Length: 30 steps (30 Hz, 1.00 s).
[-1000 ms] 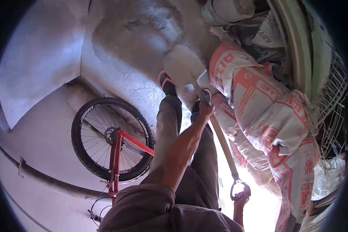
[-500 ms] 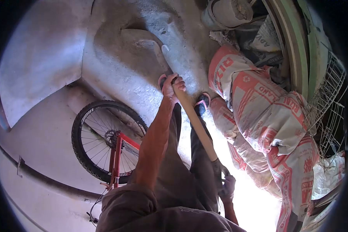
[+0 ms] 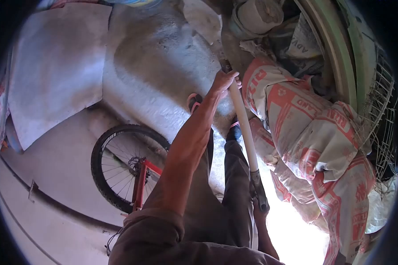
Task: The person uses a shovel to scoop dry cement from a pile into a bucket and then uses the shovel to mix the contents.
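Note:
A shovel (image 3: 244, 118) runs diagonally in front of my body, its blade (image 3: 203, 20) toward the top of the view. My left hand (image 3: 225, 82) is wrapped around the lower shaft, close to the dark metal socket. Lower down, near my right thigh, my right hand (image 3: 260, 210) is closed on the dark grip at the shaft's end, partly hidden by it. The blade looks pale with grey dust and overlaps the grey floor (image 3: 163, 66). Both feet in flip-flops stand below the shaft.
Printed red-and-white sacks (image 3: 296, 126) are heaped at the right, beside a wire rack (image 3: 382, 106). A bucket (image 3: 261, 17) stands at the top right. On the left are a bicycle wheel (image 3: 95, 165) with a red frame and a large pale board (image 3: 59, 70).
The shovel blade has swung from the grey floor patch up and to the right, toward the bucket. My left hand moved up and right with the shaft; the right hand stayed low.

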Tool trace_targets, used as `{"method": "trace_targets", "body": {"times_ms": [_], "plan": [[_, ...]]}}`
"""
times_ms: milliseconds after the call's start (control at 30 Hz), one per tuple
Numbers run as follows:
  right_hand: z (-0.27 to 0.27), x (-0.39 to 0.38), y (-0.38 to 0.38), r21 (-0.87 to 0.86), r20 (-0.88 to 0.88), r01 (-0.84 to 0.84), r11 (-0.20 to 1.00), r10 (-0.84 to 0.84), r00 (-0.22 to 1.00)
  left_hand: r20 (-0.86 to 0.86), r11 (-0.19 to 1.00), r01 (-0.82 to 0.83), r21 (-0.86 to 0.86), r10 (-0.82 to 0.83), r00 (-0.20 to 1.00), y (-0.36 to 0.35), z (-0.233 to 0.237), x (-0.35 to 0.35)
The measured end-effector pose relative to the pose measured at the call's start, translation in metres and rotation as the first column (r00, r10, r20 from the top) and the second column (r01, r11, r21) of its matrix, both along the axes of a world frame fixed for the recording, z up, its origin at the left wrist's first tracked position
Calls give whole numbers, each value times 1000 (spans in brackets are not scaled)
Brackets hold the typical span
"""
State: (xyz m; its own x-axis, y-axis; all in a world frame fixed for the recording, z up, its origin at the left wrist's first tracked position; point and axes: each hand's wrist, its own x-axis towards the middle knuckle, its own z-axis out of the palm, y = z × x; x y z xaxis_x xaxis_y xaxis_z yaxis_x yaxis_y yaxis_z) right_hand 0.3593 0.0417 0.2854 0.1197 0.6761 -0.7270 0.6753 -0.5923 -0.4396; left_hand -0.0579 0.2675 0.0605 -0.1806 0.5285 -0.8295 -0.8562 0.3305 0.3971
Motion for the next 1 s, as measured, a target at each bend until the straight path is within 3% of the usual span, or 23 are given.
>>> {"method": "trace_targets", "body": {"times_ms": [33, 100, 200, 300, 333, 367, 400, 433, 500, 567, 600, 633, 700, 800, 900, 1000], "plan": [[-24, 8, -1, 39, 25, -214, 976, 213, 977, -4, 999, 47, 18, -47, 999, 10, -19, 2], [-53, -20, 13, -62, 78, -184, 981, 189, 979, -9, 989, 146, 33, -146, 989, 19, -65, 6], [-137, 8, -9, 66, 8, -228, 971, 228, 974, -32, 980, 198, -28, -199, 979, 15, -123, 6], [-172, 23, -5, -121, -98, -85, 989, 73, 993, -94, 972, 234, -12, -234, 968, -3, -159, 12], [-180, 38, -3, -171, -118, -159, 972, 140, 983, -158, 975, 221, 2, -218, 963, -10, -162, 16], [-184, 52, -2, -223, -144, -237, 946, 208, 967, -119, 986, 158, 50, -151, 981, -22, -159, 17], [-168, 37, 15, -342, -223, -47, 939, -32, 974, -132, 991, 132, -16, -133, 982, -38, -161, 17], [-165, 39, 17, -356, -345, 49, 933, -180, 921, -157, 991, 109, -74, -120, 980, -54, -164, 13], [-150, 49, 28, -378, -347, -172, 910, 32, 937, -163, 989, 80, -123, -100, 982, -88, -147, 1], [-117, 37, 35, -232, -264, -376, 897, 314, 912, -24, 993, -27, -113, 24, 999, -109, -133, -6], [-105, 40, 24, -121, -285, -326, 938, 282, 916, 30, 994, -85, -65, 87, 996, -114, -120, -9], [-89, 38, 26, 132, -255, -497, 857, 514, 819, 86, 989, -146, -21, 148, 985, -114, -98, -10], [-48, 27, 33, 213, -108, -590, 779, 619, 778, 79, 973, -228, -40, 231, 970, -119, -59, -8], [-9, 32, 31, 305, 25, -578, 757, 601, 799, 160, 953, -300, 25, 293, 943, -126, -5, -13], [52, 22, 42, 225, -87, -427, 876, 455, 886, -45, 965, -253, -64, 251, 967, -104, 56, -3], [124, 3, 45, -28, -182, 2, 1000, -7, 983, -157, 1000, -12, -12, 10, 988, -88, 62, 14]]}}
